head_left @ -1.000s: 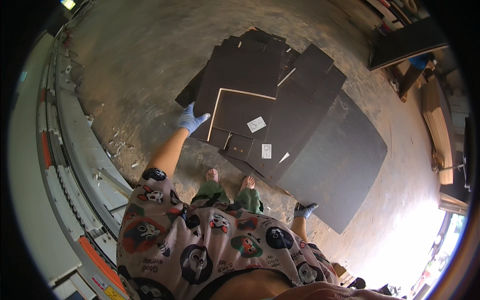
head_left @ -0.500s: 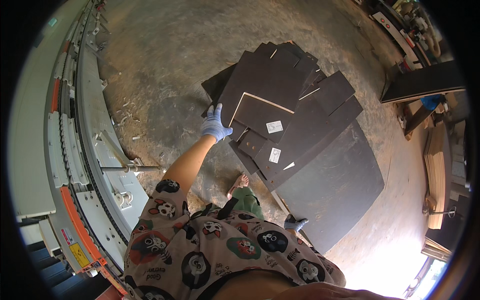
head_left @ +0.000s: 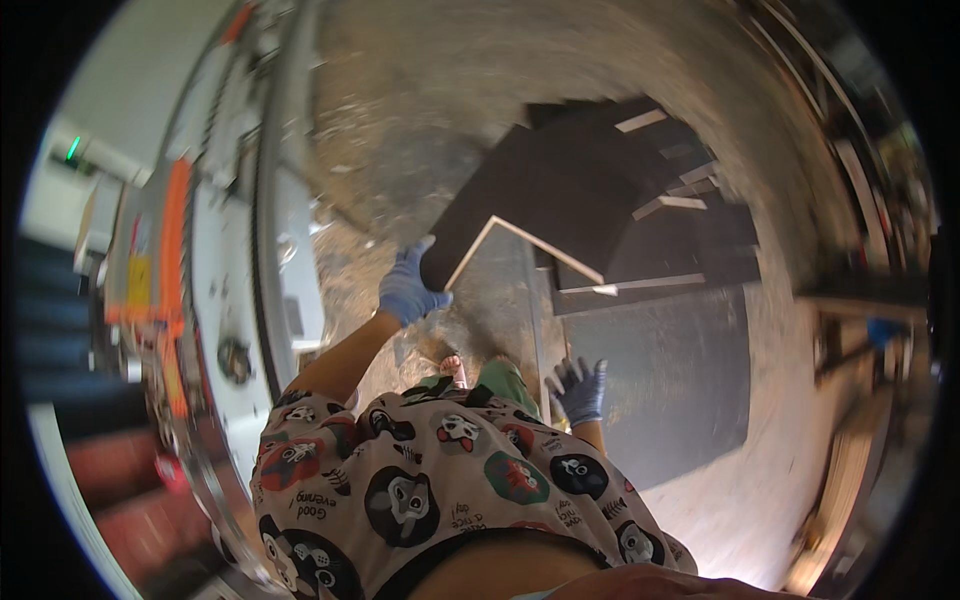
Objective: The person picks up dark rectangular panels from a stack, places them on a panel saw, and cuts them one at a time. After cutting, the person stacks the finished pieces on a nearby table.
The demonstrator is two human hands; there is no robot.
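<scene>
My left hand (head_left: pixel 412 283), in a blue-grey knitted glove, grips the near left corner of a dark brown board (head_left: pixel 535 185). Its fingers are wrapped at the outer edge and the thumb lies by the pale cut edge. The board has an L-shaped notch lined with that pale edge, and the floor shows through it. My right hand (head_left: pixel 580 392), in a similar glove with darker fingers, has its fingers spread. It is above the near left edge of a large dark sheet (head_left: pixel 660 380) and holds nothing.
More dark panels (head_left: pixel 690 240) lie overlapped beyond the large sheet. A long machine (head_left: pixel 215 230) with orange parts and a chain runs along my left. At the right stand a dark-topped bench (head_left: pixel 865 295) and a stack of pale boards (head_left: pixel 835 500). My feet (head_left: pixel 453 370) are close to the boards.
My view has turned, blurring the surroundings. The notched board has shifted off the labelled panels, with my left hand on its corner. My right hand has come forward and spread its fingers.
</scene>
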